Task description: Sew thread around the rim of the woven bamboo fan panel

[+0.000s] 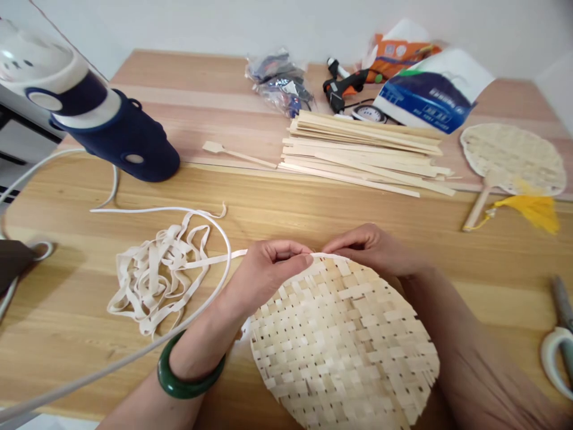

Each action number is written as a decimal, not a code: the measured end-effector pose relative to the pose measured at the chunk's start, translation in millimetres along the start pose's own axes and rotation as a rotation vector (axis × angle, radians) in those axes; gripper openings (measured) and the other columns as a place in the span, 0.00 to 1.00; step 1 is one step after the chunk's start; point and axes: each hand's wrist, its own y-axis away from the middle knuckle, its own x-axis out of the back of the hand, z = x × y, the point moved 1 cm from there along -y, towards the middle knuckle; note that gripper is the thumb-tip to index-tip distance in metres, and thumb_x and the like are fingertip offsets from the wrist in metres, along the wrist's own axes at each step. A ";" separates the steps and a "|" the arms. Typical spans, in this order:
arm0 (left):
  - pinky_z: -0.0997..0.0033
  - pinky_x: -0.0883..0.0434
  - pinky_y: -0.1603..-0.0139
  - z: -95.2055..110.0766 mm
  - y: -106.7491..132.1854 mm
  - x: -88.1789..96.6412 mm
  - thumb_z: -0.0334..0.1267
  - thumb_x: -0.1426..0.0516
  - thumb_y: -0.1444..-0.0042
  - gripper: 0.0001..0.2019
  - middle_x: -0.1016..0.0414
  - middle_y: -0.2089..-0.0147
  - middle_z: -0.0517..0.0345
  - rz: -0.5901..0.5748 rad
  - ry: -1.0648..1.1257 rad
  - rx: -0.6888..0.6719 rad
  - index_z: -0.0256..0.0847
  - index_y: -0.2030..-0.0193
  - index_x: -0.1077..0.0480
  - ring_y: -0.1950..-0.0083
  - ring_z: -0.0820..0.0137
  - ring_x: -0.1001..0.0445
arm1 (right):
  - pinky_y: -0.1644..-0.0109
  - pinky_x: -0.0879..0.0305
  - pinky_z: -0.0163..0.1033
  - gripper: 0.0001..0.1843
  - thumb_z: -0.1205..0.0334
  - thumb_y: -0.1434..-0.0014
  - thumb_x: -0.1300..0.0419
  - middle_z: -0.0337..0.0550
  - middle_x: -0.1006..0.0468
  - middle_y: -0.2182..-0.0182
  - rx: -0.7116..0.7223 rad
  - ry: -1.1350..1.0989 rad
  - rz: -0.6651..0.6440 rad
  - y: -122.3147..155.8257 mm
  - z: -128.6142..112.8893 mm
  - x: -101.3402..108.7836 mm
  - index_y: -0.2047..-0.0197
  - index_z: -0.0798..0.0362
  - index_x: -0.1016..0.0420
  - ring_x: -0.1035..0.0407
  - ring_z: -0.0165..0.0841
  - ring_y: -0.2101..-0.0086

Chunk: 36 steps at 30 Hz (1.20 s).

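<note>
A round woven fan (340,334) of pale flat strips is held at its far edge by both hands. My left hand (273,269) pinches that edge between thumb and fingers, with a white ribbon at the rim. Just right of it, my right hand (367,248) has its fingers closed at the same rim; its fingertips are partly hidden. White trim shows along the edge between the hands. From beside my left hand the cotton ribbon (156,275) runs left into a loose tangled heap on the table.
Behind lie a pile of thin wooden strips (362,152), a small wooden paddle (237,154), a glue gun (342,89) and a tissue pack (425,98). A finished fan (513,158) with yellow tassel and scissors (561,340) are right. A blue bottle (129,137) and white cable (156,340) are left.
</note>
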 end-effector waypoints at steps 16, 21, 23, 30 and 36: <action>0.78 0.35 0.74 0.7 -1.7 4.7 0.37 0.32 0.59 0.07 0.25 0.77 0.61 -0.010 0.214 0.037 0.37 0.73 0.22 0.77 0.77 0.31 | 0.70 0.33 0.32 0.14 0.51 0.47 0.34 0.41 0.18 0.70 -0.018 -0.265 0.020 -2.1 -4.2 -20.3 0.64 0.53 0.17 0.28 0.28 0.72; 0.78 0.33 0.73 -0.2 -2.4 5.2 0.36 0.31 0.59 0.07 0.24 0.76 0.60 -0.024 0.227 0.067 0.37 0.73 0.22 0.76 0.77 0.29 | 0.68 0.32 0.32 0.14 0.52 0.45 0.35 0.41 0.18 0.68 0.021 -0.245 0.013 -2.6 -2.7 -19.8 0.63 0.53 0.17 0.28 0.28 0.70; 0.78 0.33 0.73 -0.8 -2.7 5.2 0.37 0.31 0.59 0.07 0.23 0.76 0.59 -0.028 0.226 0.088 0.37 0.72 0.21 0.75 0.76 0.29 | 0.68 0.32 0.32 0.13 0.52 0.45 0.36 0.41 0.18 0.67 0.034 -0.223 0.017 -2.6 -2.2 -19.6 0.62 0.53 0.17 0.28 0.28 0.70; 0.77 0.32 0.71 -2.2 -4.0 6.4 0.37 0.32 0.58 0.09 0.21 0.73 0.57 -0.040 0.214 0.085 0.36 0.70 0.21 0.74 0.75 0.28 | 0.68 0.32 0.34 0.15 0.51 0.44 0.37 0.43 0.18 0.66 0.057 -0.107 0.033 -1.4 -3.5 -18.2 0.60 0.53 0.18 0.27 0.31 0.68; 0.77 0.33 0.71 -6.8 -6.2 7.0 0.38 0.32 0.56 0.08 0.22 0.74 0.58 -0.040 0.192 0.065 0.36 0.70 0.21 0.75 0.76 0.28 | 0.68 0.34 0.34 0.14 0.52 0.44 0.37 0.41 0.19 0.67 0.046 -0.021 0.080 -0.8 -10.6 -20.5 0.61 0.52 0.18 0.28 0.31 0.68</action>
